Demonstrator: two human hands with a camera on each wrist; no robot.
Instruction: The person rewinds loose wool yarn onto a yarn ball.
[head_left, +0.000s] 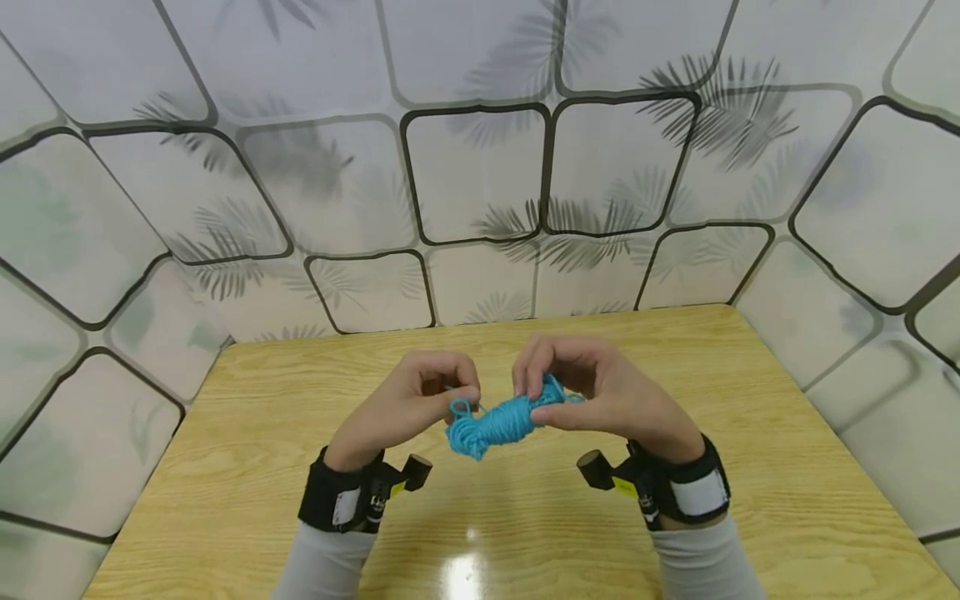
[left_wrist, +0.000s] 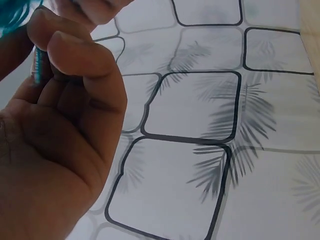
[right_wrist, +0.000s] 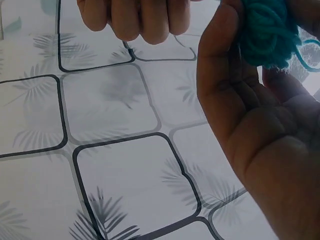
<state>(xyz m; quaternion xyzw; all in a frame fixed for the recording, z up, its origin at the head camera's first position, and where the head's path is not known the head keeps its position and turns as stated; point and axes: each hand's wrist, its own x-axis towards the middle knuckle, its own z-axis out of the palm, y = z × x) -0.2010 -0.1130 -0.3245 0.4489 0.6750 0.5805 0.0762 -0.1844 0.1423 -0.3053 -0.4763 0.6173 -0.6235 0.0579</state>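
A small bundle of bright blue yarn (head_left: 504, 423), wound tightly round its middle with loops at both ends, is held up over the table between my hands. My right hand (head_left: 600, 387) grips its right end between thumb and fingers; in the right wrist view the looped end of the yarn (right_wrist: 267, 32) pokes out of that grip. At the bundle's left end, my left hand (head_left: 416, 396) pinches a strand of the yarn with thumb and curled fingers. The left wrist view shows the short strand end (left_wrist: 37, 65) hanging below those fingertips.
A light wood-grain table (head_left: 262, 467) lies under both hands, with a bright light reflection near its front. Walls covered in a white sheet with black outlines and grey leaf prints (head_left: 480, 175) enclose its back and sides. Each wrist wears a black strap (head_left: 697, 483) with a small camera.
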